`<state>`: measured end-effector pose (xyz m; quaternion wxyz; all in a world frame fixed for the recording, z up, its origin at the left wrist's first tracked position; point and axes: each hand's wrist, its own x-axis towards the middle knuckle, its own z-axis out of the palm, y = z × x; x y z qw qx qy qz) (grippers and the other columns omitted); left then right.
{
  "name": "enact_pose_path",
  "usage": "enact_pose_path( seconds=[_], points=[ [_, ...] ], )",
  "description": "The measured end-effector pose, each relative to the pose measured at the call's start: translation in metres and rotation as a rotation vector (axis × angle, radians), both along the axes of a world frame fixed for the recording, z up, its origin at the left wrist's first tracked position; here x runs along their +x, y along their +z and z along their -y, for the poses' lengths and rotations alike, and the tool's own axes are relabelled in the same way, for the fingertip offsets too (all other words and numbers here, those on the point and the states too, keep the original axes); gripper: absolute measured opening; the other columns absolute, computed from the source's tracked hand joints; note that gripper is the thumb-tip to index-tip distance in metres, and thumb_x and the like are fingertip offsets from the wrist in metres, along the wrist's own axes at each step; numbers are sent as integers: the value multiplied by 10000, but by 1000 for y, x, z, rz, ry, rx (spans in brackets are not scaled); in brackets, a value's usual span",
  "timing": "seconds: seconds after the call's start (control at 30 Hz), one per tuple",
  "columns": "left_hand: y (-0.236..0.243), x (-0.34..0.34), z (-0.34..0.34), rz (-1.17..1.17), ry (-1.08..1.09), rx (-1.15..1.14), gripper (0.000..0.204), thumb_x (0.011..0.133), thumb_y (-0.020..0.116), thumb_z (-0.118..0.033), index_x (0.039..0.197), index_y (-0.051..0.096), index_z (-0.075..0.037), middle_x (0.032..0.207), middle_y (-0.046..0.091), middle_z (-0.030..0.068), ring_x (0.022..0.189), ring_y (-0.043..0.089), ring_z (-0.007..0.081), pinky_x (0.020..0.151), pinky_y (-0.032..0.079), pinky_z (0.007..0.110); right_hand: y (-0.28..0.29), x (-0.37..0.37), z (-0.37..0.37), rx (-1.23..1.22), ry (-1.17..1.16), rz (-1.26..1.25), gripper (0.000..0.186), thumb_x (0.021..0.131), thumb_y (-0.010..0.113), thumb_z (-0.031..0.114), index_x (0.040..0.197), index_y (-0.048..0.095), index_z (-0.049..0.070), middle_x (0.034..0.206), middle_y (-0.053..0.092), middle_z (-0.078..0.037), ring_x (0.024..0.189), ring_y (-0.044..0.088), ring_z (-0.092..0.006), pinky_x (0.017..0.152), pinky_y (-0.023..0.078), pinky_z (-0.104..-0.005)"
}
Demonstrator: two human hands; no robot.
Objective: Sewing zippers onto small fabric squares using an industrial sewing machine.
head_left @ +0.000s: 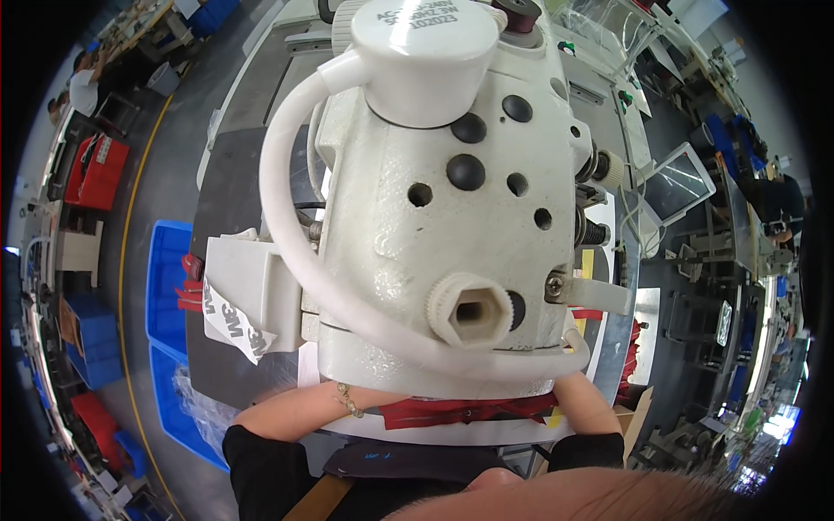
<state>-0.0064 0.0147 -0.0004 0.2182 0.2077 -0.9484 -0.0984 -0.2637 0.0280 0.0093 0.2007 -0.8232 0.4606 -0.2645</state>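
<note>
Both hands are hidden by the machine [452, 239], so we cannot tell whether our fingers are apart or clamped. Red cloth [469, 412] shows at its near edge, between our forearms [300, 412].

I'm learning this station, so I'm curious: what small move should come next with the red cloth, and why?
Probably smooth the red cloth lightly: it looks creased along the near side of the machine, and the left forearm and right forearm reach in at either side of it. The machine hides both hands, so their hold can't be judged.
</note>
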Motion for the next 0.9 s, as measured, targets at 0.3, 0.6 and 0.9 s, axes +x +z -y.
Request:
enact_pose_path(
  seconds=[0.3, 0.6, 0.9],
  points=[
    [-21, -6, -2, 70, -74, 45, 411, 864, 603, -276, 1167, 566, -1, 1082, 600, 148, 1002, 591, 279, 863, 481, 392, -2, 31, 31, 32, -153, -36, 315, 681, 681, 124, 993, 640, 120, 954, 615, -72, 888, 567, -278, 906, 367, -436],
    [-23, 9, -9, 308, -102, -85, 443, 931, 511, -292, 1316, 469, -77, 1297, 516, 117, 1179, 522, 220, 987, 438, 376, -5, 32, 34, -56, -119, -40, 313, 681, 681, 132, 992, 641, 121, 945, 612, -66, 897, 570, -274, 925, 360, -434],
    [-37, 7, -11, 404, -136, 45, 446, 980, 403, -294, 1359, 379, -62, 1385, 414, 100, 1268, 425, 199, 1054, 367, 373, 25, 20, 21, -99, -15, -1, 345, 686, 659, 78, 1030, 647, 95, 978, 636, -75, 962, 592, -278, 909, 421, -412]
  ],
)
